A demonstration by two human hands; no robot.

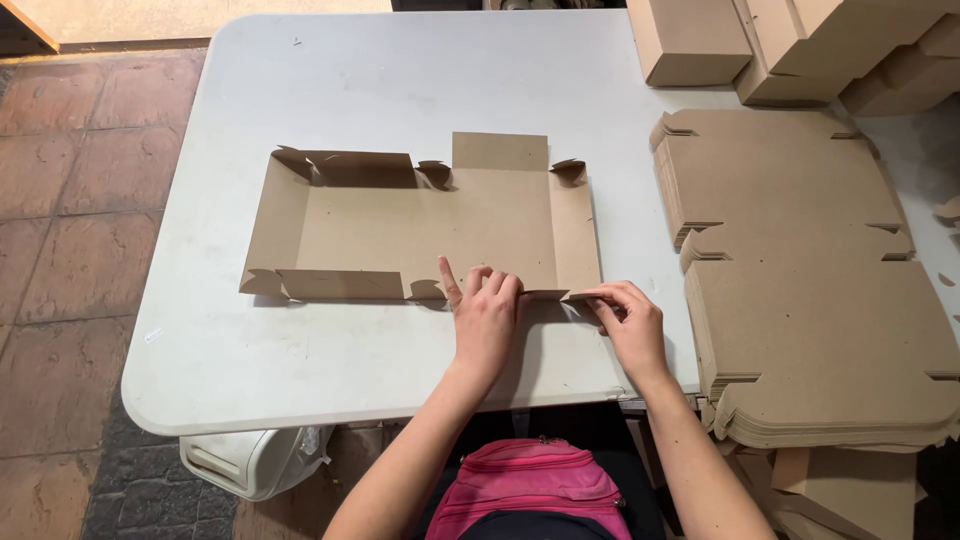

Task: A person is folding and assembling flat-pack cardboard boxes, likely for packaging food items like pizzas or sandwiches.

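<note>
left hand (pixel 487 320) flat, pressing near flap of box (pixel 430 225) | right hand (pixel 630 320) pinching near right corner | table (pixel 400 80) | flat stack (pixel 800 270) on right

Bare arms and a pink pouch at the waist

Both forearms were uncovered, with no sleeves reaching down to the wrists. The left hand (pixel 486 322) and the right hand (pixel 632 325) wore no gloves, rings or watch that could be seen, and the nails were short and plain. A bright pink zipped pouch (pixel 530 478) sat across the waist, its zip line curved along the top, over dark clothing below it.
</note>
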